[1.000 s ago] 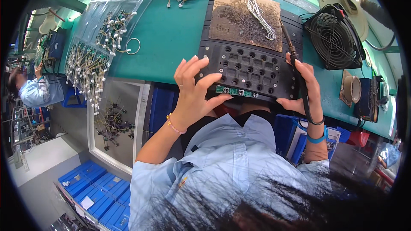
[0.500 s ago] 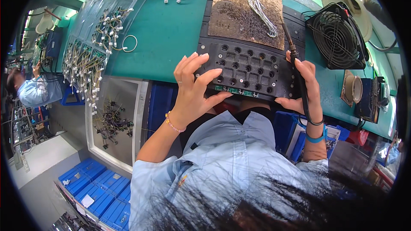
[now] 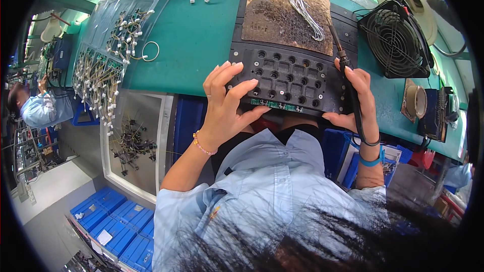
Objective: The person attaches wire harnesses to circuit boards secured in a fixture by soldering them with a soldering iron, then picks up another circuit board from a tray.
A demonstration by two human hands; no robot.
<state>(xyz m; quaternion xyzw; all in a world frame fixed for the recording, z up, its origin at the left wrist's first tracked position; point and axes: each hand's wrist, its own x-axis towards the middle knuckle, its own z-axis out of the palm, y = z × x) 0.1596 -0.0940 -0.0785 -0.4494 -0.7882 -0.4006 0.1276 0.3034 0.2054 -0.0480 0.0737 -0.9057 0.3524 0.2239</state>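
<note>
A black fixture block (image 3: 292, 73) with rows of round holes and square pockets lies on the bench in front of me. Small green circuit boards (image 3: 276, 105) sit in a row along its near edge. My left hand (image 3: 220, 98) is at the block's left end with fingers spread; its thumb reaches to the leftmost board and the index finger hovers near the corner holes. At the right end, my right hand (image 3: 362, 93) has a soldering iron (image 3: 344, 59) between its fingers, tip pointing away. The iron's black cord runs down across the palm, and the thumb rests by the block's near right corner.
Behind the block lies a stained brown board (image 3: 267, 20) with thin white wires (image 3: 302, 10). A black fan (image 3: 396, 38) and a tape roll (image 3: 416, 102) stand at right. Wired connectors (image 3: 98, 80) lie on clear trays at left. Blue bins (image 3: 118, 221) stand lower left; another person (image 3: 45, 107) sits far left.
The whole bench scene has shifted very slightly left and up in the view. Both hands keep nearly the same pose on the block.
</note>
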